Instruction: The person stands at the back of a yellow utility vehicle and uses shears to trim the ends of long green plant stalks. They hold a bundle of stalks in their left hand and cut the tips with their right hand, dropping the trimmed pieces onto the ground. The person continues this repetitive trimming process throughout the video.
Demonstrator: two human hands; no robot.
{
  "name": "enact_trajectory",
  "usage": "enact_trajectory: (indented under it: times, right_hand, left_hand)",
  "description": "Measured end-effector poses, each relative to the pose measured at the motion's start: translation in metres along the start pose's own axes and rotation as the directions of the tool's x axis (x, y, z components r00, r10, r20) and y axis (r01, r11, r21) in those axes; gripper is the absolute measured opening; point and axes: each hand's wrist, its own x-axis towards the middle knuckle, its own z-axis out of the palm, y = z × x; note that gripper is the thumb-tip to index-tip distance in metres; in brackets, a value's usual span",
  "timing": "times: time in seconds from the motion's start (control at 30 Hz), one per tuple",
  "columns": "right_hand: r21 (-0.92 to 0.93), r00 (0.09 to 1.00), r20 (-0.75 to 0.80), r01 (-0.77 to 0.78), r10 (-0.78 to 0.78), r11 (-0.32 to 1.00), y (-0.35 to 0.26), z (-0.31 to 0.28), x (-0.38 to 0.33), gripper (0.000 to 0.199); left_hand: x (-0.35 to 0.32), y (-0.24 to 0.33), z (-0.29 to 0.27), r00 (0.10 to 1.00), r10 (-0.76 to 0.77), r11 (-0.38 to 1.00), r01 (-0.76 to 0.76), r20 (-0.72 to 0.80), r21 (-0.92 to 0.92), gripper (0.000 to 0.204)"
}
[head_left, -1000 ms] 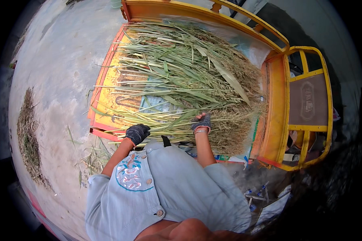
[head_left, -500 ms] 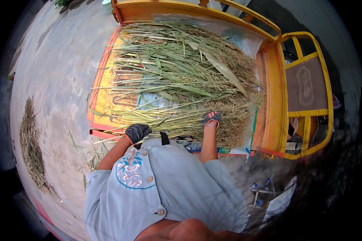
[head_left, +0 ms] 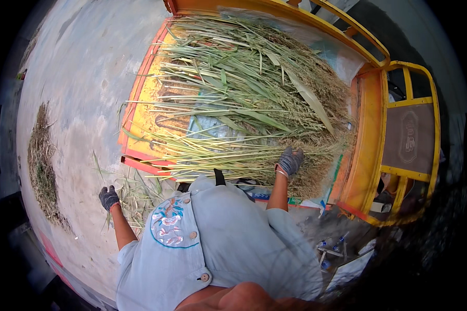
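My left hand (head_left: 109, 198), in a dark knitted glove, is held out to the left over the ground, clear of the cart bed. Its fingers are apart and no held thing shows. Loose green leaf strips (head_left: 138, 199) lie beside it. My right hand (head_left: 290, 161), gloved in grey, lies on the nearest cut stalks (head_left: 218, 158), close to their brownish seed heads. Its fingers look spread, touching the stalks without a visible grip. These pale yellow-green stalks lie side by side, their cut ends to the left. Behind them a thicker layer of leafy stalks (head_left: 244, 78) covers the bed.
The orange-yellow cart bed (head_left: 145, 111) has a raised side rail (head_left: 347, 23) at the back and a seat frame (head_left: 410, 140) at right. Plastic sheeting (head_left: 207, 122) shows under the stalks. A heap of dry plant matter (head_left: 42, 160) lies on the concrete at left.
My left hand has moved left off the stalk ends, out past the cart's edge. My right hand has turned from a curled grip to a flatter, looser pose. The view has shifted.
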Motion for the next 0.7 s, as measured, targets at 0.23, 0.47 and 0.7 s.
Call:
enact_trajectory:
  times: [0.23,0.47,0.7]
  right_hand:
    - [0.430,0.589,0.508,-0.805,0.628,0.407,-0.031,0.116,0.011,0.026]
    - [0.494,0.472,0.707,-0.862,0.527,0.109,-0.030,0.145,0.023,0.019]
    - [0.473,0.467,0.881,-0.874,-0.081,0.106,-0.030,0.043,-0.029,0.010]
  left_hand:
    - [-0.112,0.185,0.034,0.763,0.631,0.669,-0.445,0.139,-0.595,0.021]
    - [-0.122,0.251,-0.013,0.638,0.766,0.538,-0.563,0.084,-0.628,0.022]
    - [-0.157,0.323,-0.119,0.463,0.747,0.192,-0.838,-0.478,-0.511,0.022]
